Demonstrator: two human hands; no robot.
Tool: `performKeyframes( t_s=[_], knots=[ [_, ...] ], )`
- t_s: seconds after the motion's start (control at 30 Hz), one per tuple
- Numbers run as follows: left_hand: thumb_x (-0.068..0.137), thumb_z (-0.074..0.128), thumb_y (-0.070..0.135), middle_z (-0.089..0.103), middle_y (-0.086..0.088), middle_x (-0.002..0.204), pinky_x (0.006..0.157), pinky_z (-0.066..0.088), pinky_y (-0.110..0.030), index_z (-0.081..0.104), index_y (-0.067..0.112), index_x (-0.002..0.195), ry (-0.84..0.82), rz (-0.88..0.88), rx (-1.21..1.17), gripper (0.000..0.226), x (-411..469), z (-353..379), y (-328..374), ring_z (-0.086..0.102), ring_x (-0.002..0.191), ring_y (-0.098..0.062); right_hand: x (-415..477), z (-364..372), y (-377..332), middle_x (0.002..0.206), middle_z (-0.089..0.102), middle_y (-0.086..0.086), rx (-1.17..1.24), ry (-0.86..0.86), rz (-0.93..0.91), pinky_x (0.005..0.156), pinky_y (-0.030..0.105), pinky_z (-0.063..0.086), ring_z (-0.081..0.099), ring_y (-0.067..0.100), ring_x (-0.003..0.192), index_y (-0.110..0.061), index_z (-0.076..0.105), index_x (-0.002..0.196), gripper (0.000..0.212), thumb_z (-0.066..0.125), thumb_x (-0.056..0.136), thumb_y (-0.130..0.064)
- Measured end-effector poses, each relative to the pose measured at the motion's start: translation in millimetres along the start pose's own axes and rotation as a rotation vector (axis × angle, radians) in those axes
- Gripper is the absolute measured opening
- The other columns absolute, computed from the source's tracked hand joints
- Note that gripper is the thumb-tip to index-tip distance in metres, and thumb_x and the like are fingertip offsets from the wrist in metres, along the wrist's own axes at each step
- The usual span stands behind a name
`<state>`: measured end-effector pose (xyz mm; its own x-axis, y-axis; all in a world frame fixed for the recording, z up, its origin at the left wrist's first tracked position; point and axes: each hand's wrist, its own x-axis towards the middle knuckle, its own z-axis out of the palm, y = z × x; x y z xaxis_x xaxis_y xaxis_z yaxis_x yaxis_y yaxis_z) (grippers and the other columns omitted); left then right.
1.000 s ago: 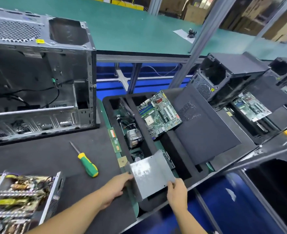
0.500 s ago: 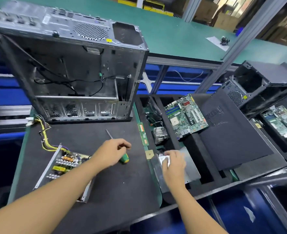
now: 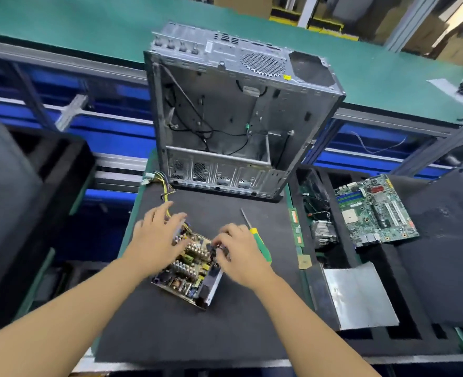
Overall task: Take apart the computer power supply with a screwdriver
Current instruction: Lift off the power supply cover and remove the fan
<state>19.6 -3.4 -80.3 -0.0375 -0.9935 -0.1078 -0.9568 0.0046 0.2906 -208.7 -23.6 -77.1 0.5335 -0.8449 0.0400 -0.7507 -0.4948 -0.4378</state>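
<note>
The opened power supply point(image 3: 188, 272) lies on the black mat point(image 3: 197, 330) with its circuit board and parts exposed. Yellow and black wires point(image 3: 164, 190) run from its far end. My left hand point(image 3: 158, 235) hovers over that far left end, fingers spread and straight, touching the board's edge. My right hand point(image 3: 239, 253) has its fingers curled onto the far right corner of the power supply; the contact is blurred. The green and yellow screwdriver point(image 3: 261, 244) lies on the mat just right of my right hand, not held.
An empty grey computer case point(image 3: 238, 118) stands upright behind the mat. To the right, a black foam tray point(image 3: 442, 268) holds a motherboard point(image 3: 374, 210), a heatsink point(image 3: 323, 233) and the grey metal cover point(image 3: 358, 295). A green conveyor point(image 3: 88, 25) runs behind.
My right hand let go of the metal cover in the tray and moved onto the power supply. My left hand left the screwdriver for the power supply's far end. The view swung left.
</note>
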Motion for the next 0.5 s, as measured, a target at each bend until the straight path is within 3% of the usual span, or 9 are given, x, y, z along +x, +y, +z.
performKeyframes(
  t_s=[0.07, 0.1, 0.17, 0.2, 0.23, 0.37, 0.43, 0.5],
  knots=[
    [0.093, 0.059, 0.048, 0.031, -0.006, 0.149, 0.094, 0.045, -0.046, 0.032, 0.028, 0.148, -0.051, -0.155, -0.075, 0.064, -6, 7, -4, 0.047, 0.125, -0.031, 9, 3, -1, 0.123, 0.053, -0.002, -0.157, -0.124, 0.064, 0.095, 0.040, 0.038, 0.047, 0.024, 0.110, -0.027, 0.063, 0.113, 0.023, 0.051, 0.093, -0.029],
    [0.095, 0.057, 0.042, 0.039, -0.006, 0.141, 0.087, 0.047, -0.042, 0.032, 0.028, 0.145, -0.111, -0.217, -0.196, 0.058, -8, 10, -4, 0.055, 0.114, -0.029, 12, 2, 0, 0.124, 0.053, 0.000, -0.190, -0.213, 0.105, 0.095, 0.040, 0.038, 0.047, 0.025, 0.113, -0.026, 0.061, 0.118, 0.026, 0.049, 0.094, -0.028],
    [0.100, 0.048, 0.030, 0.058, -0.003, 0.108, 0.071, 0.045, -0.038, 0.045, 0.028, 0.116, -0.214, -0.296, -0.382, 0.016, -8, 15, -4, 0.059, 0.084, -0.022, 14, 3, 3, 0.120, 0.057, 0.004, -0.119, -0.295, 0.168, 0.095, 0.035, 0.039, 0.049, 0.025, 0.113, -0.020, 0.060, 0.119, 0.027, 0.047, 0.096, -0.020],
    [0.102, 0.043, 0.026, 0.059, -0.002, 0.092, 0.065, 0.043, -0.038, 0.046, 0.024, 0.099, -0.222, -0.278, -0.388, 0.005, -8, 16, -3, 0.056, 0.074, -0.022, 15, 2, 3, 0.117, 0.059, 0.004, -0.065, -0.292, 0.205, 0.094, 0.033, 0.041, 0.051, 0.024, 0.112, -0.017, 0.061, 0.116, 0.026, 0.045, 0.095, -0.016],
    [0.103, 0.039, 0.024, 0.058, -0.003, 0.083, 0.063, 0.042, -0.037, 0.046, 0.020, 0.091, -0.217, -0.245, -0.357, 0.015, -7, 16, -2, 0.055, 0.071, -0.024, 15, 1, 2, 0.115, 0.062, 0.005, -0.038, -0.286, 0.242, 0.093, 0.034, 0.044, 0.054, 0.025, 0.110, -0.016, 0.062, 0.114, 0.026, 0.044, 0.094, -0.013],
    [0.106, 0.032, 0.022, 0.061, -0.007, 0.088, 0.074, 0.052, -0.044, 0.051, 0.018, 0.114, -0.231, -0.091, -0.183, 0.021, 3, 14, 0, 0.059, 0.076, -0.030, 6, 0, 1, 0.098, 0.068, 0.004, 0.009, -0.360, 0.357, 0.077, 0.031, 0.049, 0.060, 0.024, 0.086, -0.020, 0.060, 0.105, 0.023, 0.043, 0.091, -0.012],
    [0.106, 0.032, 0.022, 0.063, -0.007, 0.096, 0.076, 0.052, -0.044, 0.049, 0.023, 0.122, -0.264, -0.008, -0.096, 0.024, 14, 11, 1, 0.061, 0.083, -0.031, -1, -3, 3, 0.079, 0.064, -0.003, 0.089, -0.386, 0.394, 0.069, 0.030, 0.050, 0.057, 0.018, 0.070, -0.025, 0.058, 0.096, 0.021, 0.042, 0.090, -0.013],
    [0.105, 0.034, 0.020, 0.063, -0.006, 0.105, 0.075, 0.051, -0.042, 0.048, 0.029, 0.125, -0.299, 0.103, 0.003, 0.027, 29, 8, 8, 0.063, 0.089, -0.032, -9, -5, 6, 0.072, 0.063, -0.006, 0.206, -0.448, 0.442, 0.061, 0.029, 0.054, 0.058, 0.014, 0.059, -0.026, 0.055, 0.094, 0.021, 0.042, 0.088, -0.011]
  ],
)
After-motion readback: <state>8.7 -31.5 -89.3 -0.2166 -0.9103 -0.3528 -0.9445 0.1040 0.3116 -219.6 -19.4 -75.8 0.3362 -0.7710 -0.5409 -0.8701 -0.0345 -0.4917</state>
